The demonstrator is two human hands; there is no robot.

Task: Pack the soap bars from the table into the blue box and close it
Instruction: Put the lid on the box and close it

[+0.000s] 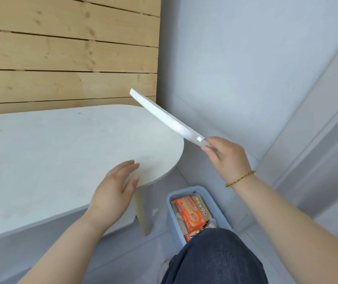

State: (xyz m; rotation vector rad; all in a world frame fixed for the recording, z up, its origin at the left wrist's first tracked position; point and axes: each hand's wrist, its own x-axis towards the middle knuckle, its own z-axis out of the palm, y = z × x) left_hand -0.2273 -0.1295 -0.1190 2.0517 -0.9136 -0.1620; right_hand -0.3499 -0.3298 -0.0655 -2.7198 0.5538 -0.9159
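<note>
The blue box stands open on the floor beside the table, partly hidden by my knee. Orange-wrapped soap bars and a tan one lie inside it. My right hand grips one end of the flat white lid, which is tilted in the air above the table's right end and the box. My left hand hovers over the white table near its rounded edge, fingers straight, holding nothing. No soap bars show on the tabletop.
A wooden slat wall rises behind the table. Grey walls and a grey floor surround the box. My knee in dark jeans covers the near end of the box. A pale table leg stands left of the box.
</note>
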